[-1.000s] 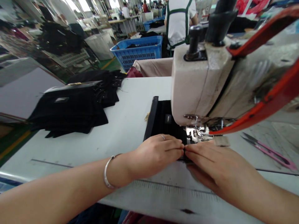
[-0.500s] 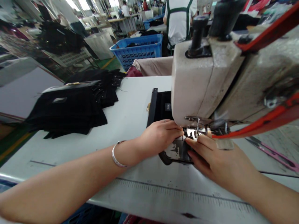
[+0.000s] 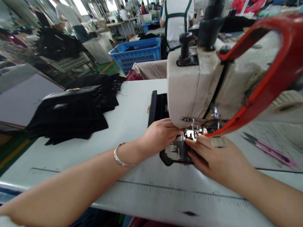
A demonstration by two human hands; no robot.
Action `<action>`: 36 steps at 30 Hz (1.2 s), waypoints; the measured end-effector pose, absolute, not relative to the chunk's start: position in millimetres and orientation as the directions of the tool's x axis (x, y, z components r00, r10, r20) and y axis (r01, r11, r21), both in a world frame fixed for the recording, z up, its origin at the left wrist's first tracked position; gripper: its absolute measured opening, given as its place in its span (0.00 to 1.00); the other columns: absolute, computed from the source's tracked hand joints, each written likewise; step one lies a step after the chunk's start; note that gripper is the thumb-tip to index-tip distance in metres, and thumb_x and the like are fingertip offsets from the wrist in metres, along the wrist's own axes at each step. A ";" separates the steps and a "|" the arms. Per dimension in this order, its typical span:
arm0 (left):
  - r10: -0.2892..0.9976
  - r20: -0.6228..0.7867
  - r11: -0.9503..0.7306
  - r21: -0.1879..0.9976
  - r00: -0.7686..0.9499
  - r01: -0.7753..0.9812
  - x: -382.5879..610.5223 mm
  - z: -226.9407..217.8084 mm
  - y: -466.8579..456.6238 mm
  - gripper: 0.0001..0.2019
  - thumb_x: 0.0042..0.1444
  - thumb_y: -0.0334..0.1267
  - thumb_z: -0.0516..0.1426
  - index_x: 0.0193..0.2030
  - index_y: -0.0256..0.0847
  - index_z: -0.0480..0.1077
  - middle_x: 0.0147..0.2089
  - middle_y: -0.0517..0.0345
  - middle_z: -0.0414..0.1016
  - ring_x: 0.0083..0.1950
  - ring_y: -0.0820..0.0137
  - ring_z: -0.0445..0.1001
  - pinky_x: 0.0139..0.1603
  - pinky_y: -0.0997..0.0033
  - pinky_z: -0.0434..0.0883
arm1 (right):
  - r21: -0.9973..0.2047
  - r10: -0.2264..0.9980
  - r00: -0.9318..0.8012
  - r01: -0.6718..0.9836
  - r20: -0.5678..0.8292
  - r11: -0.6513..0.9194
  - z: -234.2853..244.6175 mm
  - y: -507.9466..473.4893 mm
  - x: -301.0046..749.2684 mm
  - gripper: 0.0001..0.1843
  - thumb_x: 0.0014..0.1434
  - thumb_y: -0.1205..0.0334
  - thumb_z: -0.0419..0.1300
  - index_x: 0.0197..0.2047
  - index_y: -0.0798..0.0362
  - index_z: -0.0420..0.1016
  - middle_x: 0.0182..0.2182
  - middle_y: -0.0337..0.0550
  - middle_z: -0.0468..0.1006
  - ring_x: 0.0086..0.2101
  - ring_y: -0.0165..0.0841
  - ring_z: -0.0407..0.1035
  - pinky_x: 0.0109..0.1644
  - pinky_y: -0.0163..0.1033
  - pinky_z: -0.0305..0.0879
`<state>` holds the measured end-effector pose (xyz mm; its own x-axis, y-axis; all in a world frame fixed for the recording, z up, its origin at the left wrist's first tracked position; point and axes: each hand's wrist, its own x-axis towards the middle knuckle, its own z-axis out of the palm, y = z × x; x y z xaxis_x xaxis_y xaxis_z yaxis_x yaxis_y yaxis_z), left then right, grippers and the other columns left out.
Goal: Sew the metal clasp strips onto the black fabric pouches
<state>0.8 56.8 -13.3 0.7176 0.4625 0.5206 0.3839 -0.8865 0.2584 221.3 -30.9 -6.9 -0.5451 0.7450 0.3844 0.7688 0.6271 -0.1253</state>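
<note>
My fingers (image 3: 174,131) on the left hand (image 3: 157,137) lie close together, tips turned down at the near side of the black piece; those of my right hand (image 3: 217,157) sit a little apart, the foremost tip just beside the metal foot. Whether either hand pinches cloth I cannot tell, since the undersides are hidden. The white counter (image 3: 132,129) carries everything, giving the cloth a flat surface to rest on. On it the sewing machine (image 3: 184,85) stands to my right, its head covering part of my work. A stack of black pieces (image 3: 71,112) lies well off to the left, probably to leave my forearms room while staying within reach. The black piece (image 3: 162,107) itself is flat on the counter, between my left hand and the machine head, running in under it; I judge the hands flank the foot to keep the cloth level and straight there. The pink-handled snips (image 3: 270,149) lie beyond my right hand, likely handy for thread. Smallest are the metal foot (image 3: 191,134), between my fingertips and the head, and a gold-coloured bit (image 3: 148,108) at the black piece's left edge.
</note>
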 end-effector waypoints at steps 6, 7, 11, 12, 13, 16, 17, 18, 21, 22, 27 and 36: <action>0.439 0.504 -0.898 0.229 0.744 0.376 -0.3 -8.3 53.8 0.11 0.67 0.29 0.55 0.43 0.40 0.80 0.44 0.57 0.84 0.50 0.68 0.81 0.57 0.65 0.78 | -0.139 0.762 -0.538 0.777 0.361 0.614 -6.6 -32.2 219.2 0.14 0.68 0.62 0.55 0.52 0.58 0.77 0.45 0.53 0.80 0.41 0.45 0.73 0.45 0.51 0.66; 0.440 0.495 -0.898 0.225 0.749 0.378 -0.4 -8.0 52.6 0.11 0.68 0.29 0.55 0.43 0.40 0.80 0.44 0.56 0.84 0.49 0.69 0.81 0.57 0.66 0.78 | -0.132 0.762 -0.537 0.780 0.361 0.612 -6.8 -32.7 219.2 0.14 0.68 0.62 0.55 0.52 0.58 0.77 0.45 0.53 0.80 0.41 0.45 0.73 0.45 0.51 0.66; 0.441 0.485 -0.897 0.222 0.755 0.382 0.9 -8.2 47.7 0.11 0.68 0.30 0.55 0.42 0.39 0.81 0.43 0.57 0.84 0.48 0.70 0.81 0.54 0.68 0.78 | -0.090 0.755 -0.535 0.791 0.379 0.605 -7.4 -34.0 219.7 0.14 0.68 0.62 0.55 0.51 0.57 0.77 0.45 0.52 0.81 0.41 0.45 0.73 0.44 0.50 0.65; 0.448 0.479 -0.894 0.223 0.755 0.390 1.4 -7.6 47.1 0.10 0.67 0.30 0.56 0.42 0.39 0.81 0.43 0.57 0.84 0.47 0.69 0.81 0.54 0.67 0.78 | -0.085 0.752 -0.536 0.790 0.384 0.606 -7.5 -34.1 219.9 0.14 0.68 0.62 0.55 0.51 0.57 0.77 0.45 0.52 0.81 0.41 0.45 0.73 0.44 0.50 0.65; 0.462 0.473 -0.886 0.227 0.750 0.403 1.7 -6.2 46.9 0.10 0.67 0.29 0.57 0.42 0.39 0.81 0.43 0.57 0.84 0.47 0.68 0.81 0.53 0.67 0.78 | -0.085 0.748 -0.538 0.788 0.389 0.610 -7.7 -34.2 220.2 0.14 0.68 0.62 0.55 0.51 0.57 0.77 0.45 0.51 0.81 0.41 0.45 0.72 0.45 0.50 0.65; 0.553 0.398 -0.832 0.295 0.732 0.469 0.1 4.3 50.0 0.09 0.64 0.27 0.58 0.44 0.39 0.81 0.43 0.57 0.84 0.46 0.67 0.81 0.52 0.66 0.78 | -0.093 0.732 -0.549 0.771 0.403 0.630 -7.8 -34.9 221.6 0.14 0.69 0.61 0.55 0.52 0.57 0.78 0.44 0.50 0.80 0.42 0.44 0.72 0.45 0.50 0.63; 0.583 0.356 -0.811 0.313 0.731 0.494 -1.2 9.8 52.0 0.10 0.64 0.26 0.58 0.44 0.39 0.80 0.44 0.57 0.84 0.46 0.67 0.81 0.52 0.66 0.78 | -0.094 0.725 -0.557 0.764 0.405 0.639 -7.7 -35.4 222.2 0.14 0.69 0.61 0.55 0.52 0.56 0.78 0.43 0.49 0.80 0.41 0.44 0.72 0.45 0.50 0.63; 0.600 0.307 -0.797 0.313 0.739 0.517 -2.9 15.8 54.1 0.11 0.63 0.26 0.57 0.44 0.40 0.80 0.44 0.57 0.84 0.47 0.67 0.81 0.52 0.66 0.78 | -0.095 0.719 -0.566 0.756 0.404 0.648 -7.4 -35.8 222.8 0.14 0.70 0.61 0.54 0.52 0.56 0.78 0.42 0.49 0.80 0.41 0.43 0.72 0.44 0.50 0.62; 0.600 0.143 -0.795 0.223 0.787 0.565 -7.6 32.5 57.1 0.12 0.65 0.28 0.55 0.46 0.40 0.80 0.46 0.54 0.82 0.47 0.65 0.81 0.51 0.65 0.78 | -0.093 0.701 -0.587 0.736 0.406 0.670 -6.4 -36.8 225.3 0.15 0.71 0.62 0.53 0.54 0.55 0.78 0.42 0.47 0.80 0.40 0.42 0.72 0.44 0.49 0.59; 0.594 0.087 -0.798 0.187 0.799 0.573 -8.6 36.1 56.0 0.11 0.66 0.30 0.55 0.48 0.39 0.79 0.46 0.53 0.82 0.46 0.64 0.81 0.51 0.64 0.79 | -0.092 0.694 -0.594 0.729 0.406 0.678 -6.3 -36.9 226.5 0.16 0.71 0.63 0.53 0.55 0.55 0.77 0.43 0.47 0.80 0.41 0.41 0.71 0.44 0.48 0.59; 0.572 0.106 -0.820 0.095 0.814 0.564 -9.9 31.0 35.3 0.09 0.67 0.36 0.56 0.47 0.37 0.78 0.46 0.49 0.80 0.51 0.58 0.79 0.56 0.52 0.78 | -0.084 0.670 -0.633 0.700 0.389 0.709 -7.9 -36.1 233.4 0.15 0.68 0.67 0.54 0.55 0.55 0.75 0.42 0.48 0.78 0.39 0.40 0.69 0.43 0.46 0.57; 0.457 0.273 -0.880 0.278 0.846 0.385 -18.9 4.6 12.6 0.22 0.67 0.21 0.47 0.66 0.35 0.63 0.65 0.45 0.71 0.69 0.66 0.67 0.69 0.57 0.71 | -0.209 0.660 -0.670 0.631 0.340 0.747 -5.8 -38.5 228.5 0.15 0.58 0.71 0.55 0.47 0.57 0.77 0.40 0.47 0.77 0.38 0.42 0.68 0.44 0.50 0.60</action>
